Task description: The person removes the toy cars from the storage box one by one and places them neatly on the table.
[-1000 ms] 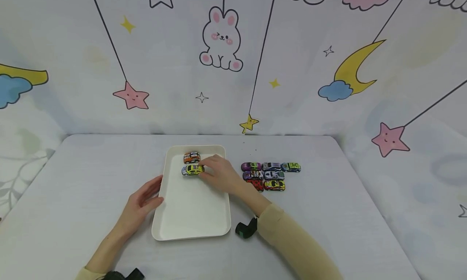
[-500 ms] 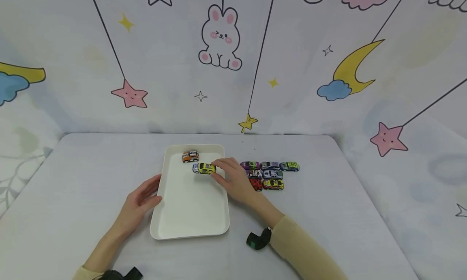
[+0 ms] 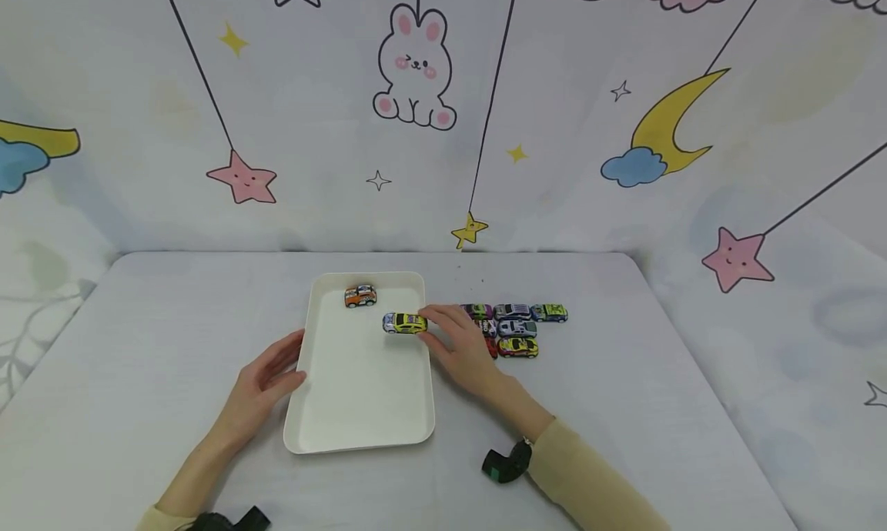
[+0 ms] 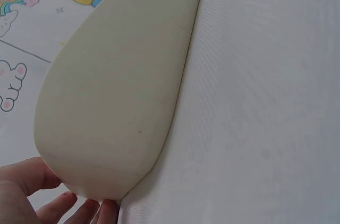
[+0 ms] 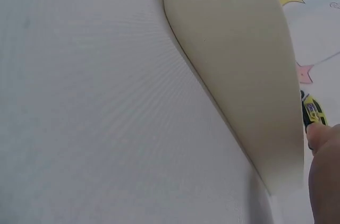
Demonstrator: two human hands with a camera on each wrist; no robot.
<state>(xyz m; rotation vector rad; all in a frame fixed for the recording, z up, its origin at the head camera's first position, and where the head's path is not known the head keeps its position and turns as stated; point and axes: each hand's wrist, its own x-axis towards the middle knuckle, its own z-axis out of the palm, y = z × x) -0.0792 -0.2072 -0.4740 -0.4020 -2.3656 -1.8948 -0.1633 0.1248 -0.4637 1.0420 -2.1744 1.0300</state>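
Observation:
My right hand (image 3: 463, 348) pinches a yellow toy car (image 3: 405, 323) by its rear end, between thumb and fingers, over the right rim of the white tray (image 3: 360, 392). In the right wrist view the yellow toy car (image 5: 313, 110) shows beyond the tray wall (image 5: 239, 65), with the thumb against it. At the tray's left side rests my left hand (image 3: 262, 385), thumb and fingertips touching the outer wall; the left wrist view shows these fingers (image 4: 79, 210) along the wall. An orange toy car (image 3: 360, 295) sits inside the tray near its far edge.
Right of the tray several toy cars stand grouped in rows, among them a yellow-and-red car (image 3: 518, 348), a silver car (image 3: 512, 312) and a green car (image 3: 550, 312). My right hand partly covers the group's left side. A patterned backdrop (image 3: 312, 131) rises behind the table.
My right hand has drawn the yellow toy car rightward, from below the orange car to the tray's right rim. My left hand has stayed at the tray's left side.

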